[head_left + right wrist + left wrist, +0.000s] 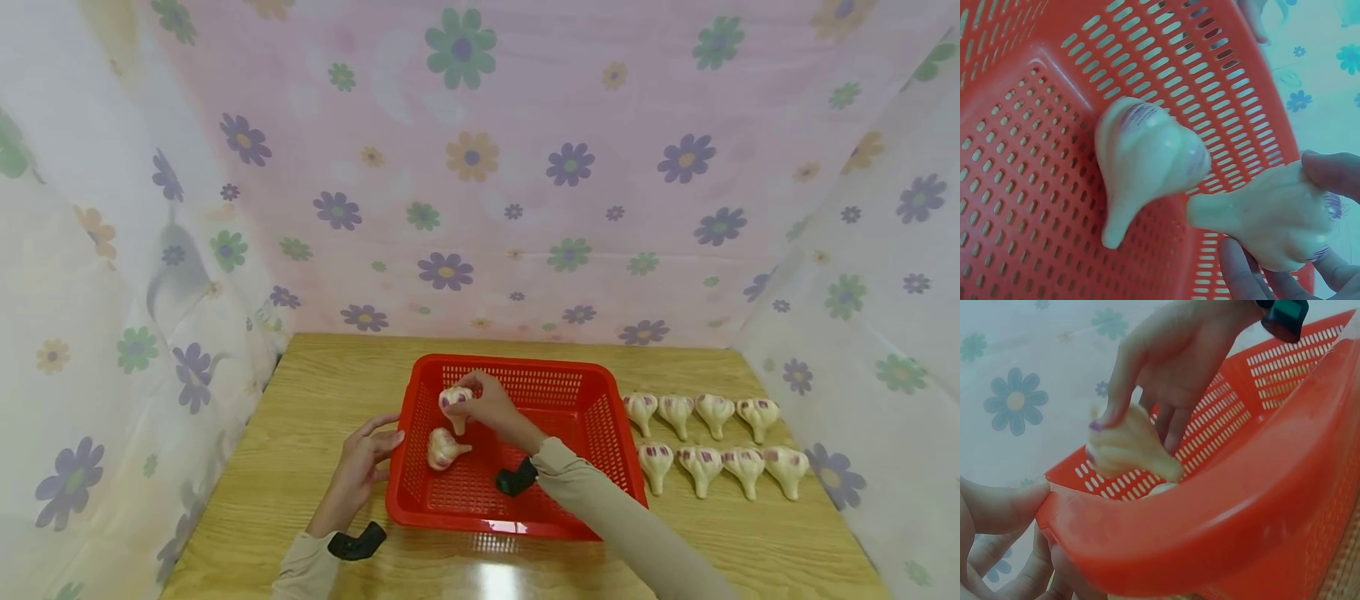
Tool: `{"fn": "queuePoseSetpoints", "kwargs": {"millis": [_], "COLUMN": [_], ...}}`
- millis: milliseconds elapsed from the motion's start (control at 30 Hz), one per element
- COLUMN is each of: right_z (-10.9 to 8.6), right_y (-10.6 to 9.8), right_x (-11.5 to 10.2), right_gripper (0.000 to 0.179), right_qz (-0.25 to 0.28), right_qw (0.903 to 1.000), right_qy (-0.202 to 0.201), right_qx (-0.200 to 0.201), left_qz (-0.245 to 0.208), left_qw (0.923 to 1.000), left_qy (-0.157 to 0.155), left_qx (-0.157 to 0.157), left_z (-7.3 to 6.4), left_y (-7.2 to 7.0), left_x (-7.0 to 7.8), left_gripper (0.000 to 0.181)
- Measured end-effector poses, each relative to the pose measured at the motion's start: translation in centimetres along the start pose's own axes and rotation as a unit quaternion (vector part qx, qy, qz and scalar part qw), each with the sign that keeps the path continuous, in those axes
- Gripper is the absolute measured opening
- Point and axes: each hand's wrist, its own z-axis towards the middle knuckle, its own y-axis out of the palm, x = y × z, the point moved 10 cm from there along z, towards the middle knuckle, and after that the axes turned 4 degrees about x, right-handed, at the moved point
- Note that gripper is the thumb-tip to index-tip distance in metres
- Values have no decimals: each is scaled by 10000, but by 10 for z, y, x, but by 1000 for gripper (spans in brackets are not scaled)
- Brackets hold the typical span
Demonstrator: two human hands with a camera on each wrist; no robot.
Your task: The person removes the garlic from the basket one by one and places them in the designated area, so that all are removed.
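Observation:
My right hand (491, 406) grips a garlic bulb (454, 398) over the left end of a red plastic basket (517, 529). In the right wrist view, thumb and fingers pinch the held bulb (1279, 219) with its stem toward the basket. A second garlic bulb (1147, 156) lies inside against the perforated side wall; the head view shows this bulb (444, 450) at the left end. My left hand (362, 467) holds the basket's left rim, its thumb on top and fingers curled beneath, as the left wrist view shows.
Right of the basket, several garlic bulbs (701, 467) stand in two rows on the wooden table (337, 375), stems toward the front. Flower-printed cloth (525, 167) walls off the back and both sides. A black device is strapped to each wrist.

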Motion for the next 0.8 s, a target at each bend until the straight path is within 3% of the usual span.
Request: {"fn": "queuePoseSetpoints", "kwargs": {"millis": [333,800], "right_z": [-13,-26], "right_y": [-18,-50], "right_x": [-13,-20], "right_gripper": [40,40], "right_qz": [79,-85], "right_qw": [9999,10000], "right_qy": [-52,21], "right_qx": [-129,-5], "left_qz": [-66,-4], "left_qw": [10000,10000], "left_qy": [-15,15], "left_qx": [-33,19], "left_z": [-1,-1], "left_y": [0,-1], "left_x": [1,1], "left_gripper": [42,40]}}
